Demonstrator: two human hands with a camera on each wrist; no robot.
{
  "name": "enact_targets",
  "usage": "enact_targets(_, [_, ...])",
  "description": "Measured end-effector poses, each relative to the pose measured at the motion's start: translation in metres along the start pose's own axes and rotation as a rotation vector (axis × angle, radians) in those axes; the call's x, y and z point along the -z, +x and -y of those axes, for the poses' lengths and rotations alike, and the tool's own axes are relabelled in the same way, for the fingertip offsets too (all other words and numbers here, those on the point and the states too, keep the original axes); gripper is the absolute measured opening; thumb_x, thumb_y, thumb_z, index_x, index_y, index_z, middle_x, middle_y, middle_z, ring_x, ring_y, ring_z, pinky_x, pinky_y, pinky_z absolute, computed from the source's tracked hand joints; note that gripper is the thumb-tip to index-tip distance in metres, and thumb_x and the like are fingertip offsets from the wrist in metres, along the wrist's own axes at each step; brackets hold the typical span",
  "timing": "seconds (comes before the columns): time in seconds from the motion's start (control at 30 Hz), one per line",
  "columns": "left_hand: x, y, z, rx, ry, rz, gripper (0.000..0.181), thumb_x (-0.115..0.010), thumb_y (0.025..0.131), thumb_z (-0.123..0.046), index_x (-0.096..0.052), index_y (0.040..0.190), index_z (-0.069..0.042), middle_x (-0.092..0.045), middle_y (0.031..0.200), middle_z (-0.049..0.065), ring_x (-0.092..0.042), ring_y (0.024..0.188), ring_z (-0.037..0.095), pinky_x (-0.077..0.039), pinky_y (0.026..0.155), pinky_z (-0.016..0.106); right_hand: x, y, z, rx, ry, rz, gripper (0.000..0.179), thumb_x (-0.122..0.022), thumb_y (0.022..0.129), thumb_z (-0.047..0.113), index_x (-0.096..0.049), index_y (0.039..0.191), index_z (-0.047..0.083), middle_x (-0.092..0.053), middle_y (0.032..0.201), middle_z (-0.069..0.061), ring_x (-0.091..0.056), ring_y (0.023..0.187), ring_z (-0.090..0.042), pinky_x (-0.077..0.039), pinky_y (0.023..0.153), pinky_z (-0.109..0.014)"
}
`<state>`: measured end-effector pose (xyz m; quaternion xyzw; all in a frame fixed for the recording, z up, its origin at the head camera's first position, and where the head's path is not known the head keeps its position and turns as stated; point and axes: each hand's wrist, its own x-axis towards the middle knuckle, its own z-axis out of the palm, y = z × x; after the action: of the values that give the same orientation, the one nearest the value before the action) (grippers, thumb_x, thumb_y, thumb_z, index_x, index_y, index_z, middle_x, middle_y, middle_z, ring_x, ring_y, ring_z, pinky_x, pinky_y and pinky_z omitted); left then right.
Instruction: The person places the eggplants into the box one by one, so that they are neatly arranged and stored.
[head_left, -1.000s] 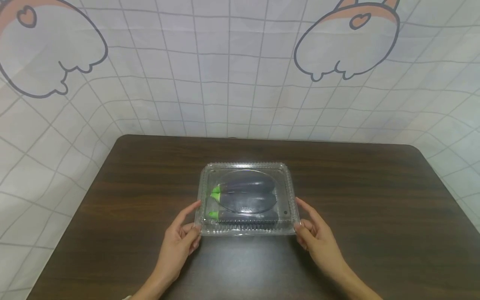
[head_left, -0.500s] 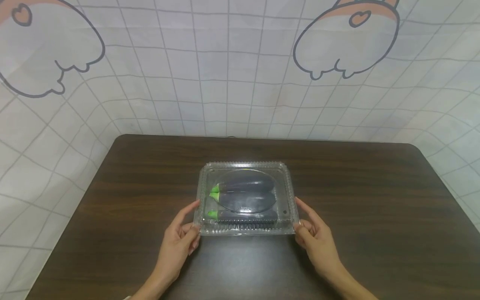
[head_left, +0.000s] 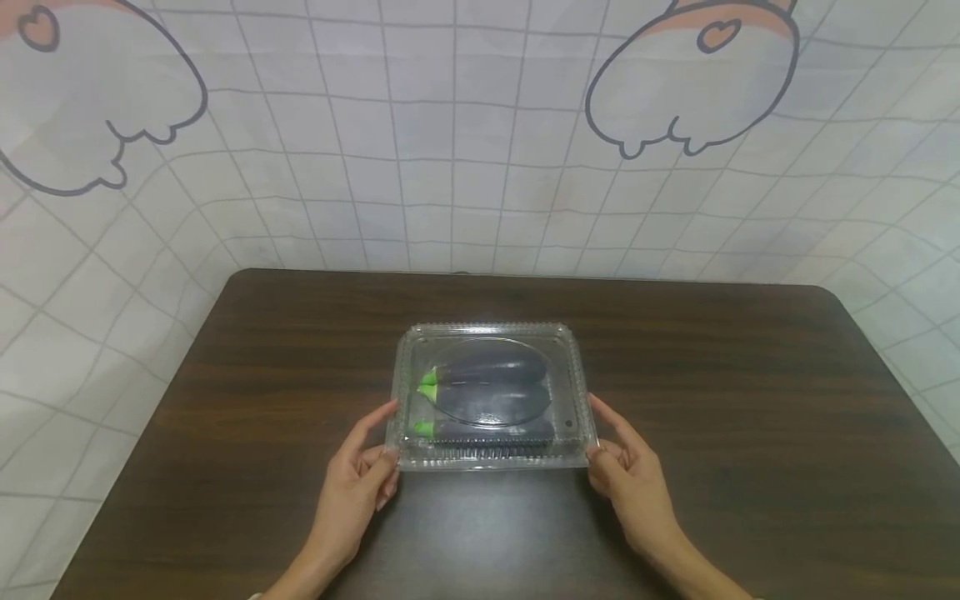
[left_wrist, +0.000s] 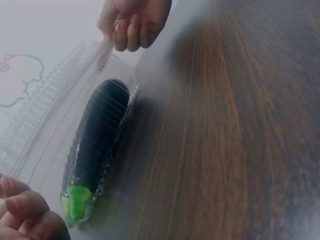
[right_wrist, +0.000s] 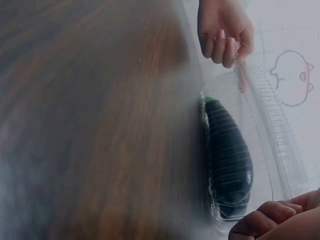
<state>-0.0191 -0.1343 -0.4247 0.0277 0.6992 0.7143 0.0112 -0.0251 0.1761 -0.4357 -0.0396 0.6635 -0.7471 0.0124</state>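
In the head view, a clear plastic clamshell box (head_left: 480,460) with its lid down lies near the middle of the table. Three dark purple eggplants (head_left: 495,404) with green stem ends at the left are visible through the lid. My left hand (head_left: 348,492) pinches the box's rim at the near left corner, thumb on top and index finger along the side. At the near right corner, my right hand (head_left: 637,492) pinches the rim the same way. Both wrist views show one eggplant (left_wrist: 100,132) through the ribbed box wall (right_wrist: 227,155), close to the tabletop.
A dark brown wooden table (head_left: 750,400) with rounded far corners carries the box. Behind it and at both sides hangs a white cloth (head_left: 465,167) with a grid pattern and cartoon animal drawings.
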Motion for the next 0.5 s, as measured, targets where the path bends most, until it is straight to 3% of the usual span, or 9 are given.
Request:
enact_targets(0.1, [0.000,0.001,0.001,0.004,0.001,0.012,0.054,-0.050,0.092,0.006,-0.043,0.142,-0.015,-0.046,0.058,0.002,-0.040,0.049,0.007,-0.033,0.041,0.022,0.004,-0.001,0.002,-0.040,-0.044,0.010,0.055,-0.050,0.094,-0.003,-0.038,0.146,0.013,-0.036,0.060,0.001,-0.030,0.050,-0.008,-0.025,0.044,-0.025])
enact_targets(0.23, [0.001,0.002,-0.001,0.031,0.014,0.022,0.054,-0.052,0.093,0.003,-0.042,0.142,-0.017,-0.048,0.061,0.003,-0.043,0.051,0.008,-0.037,0.044,0.022,0.009,-0.003,0.007,-0.086,-0.153,0.039,0.055,-0.054,0.097,0.009,-0.033,0.148,0.016,-0.046,0.066,-0.002,-0.043,0.056,-0.009,-0.038,0.050,-0.023])
enact_targets(0.37, [0.007,0.003,-0.005,0.059,0.059,0.021,0.054,-0.055,0.095,-0.002,-0.040,0.144,-0.018,-0.051,0.065,0.007,-0.046,0.054,0.011,-0.041,0.047,0.023,0.020,-0.004,0.011,-0.051,-0.345,0.111,0.057,-0.055,0.098,0.017,-0.030,0.150,0.019,-0.056,0.072,-0.010,-0.053,0.060,-0.016,-0.046,0.053,-0.028])
enact_targets(0.5, [0.019,0.004,-0.008,0.022,0.169,0.003,0.048,-0.056,0.097,-0.013,-0.041,0.143,-0.012,-0.054,0.070,0.012,-0.049,0.054,0.015,-0.042,0.047,0.025,0.038,-0.004,0.013,0.021,-0.517,0.188,0.059,-0.054,0.099,0.017,-0.026,0.151,0.020,-0.061,0.088,-0.011,-0.059,0.070,-0.019,-0.050,0.058,-0.029])
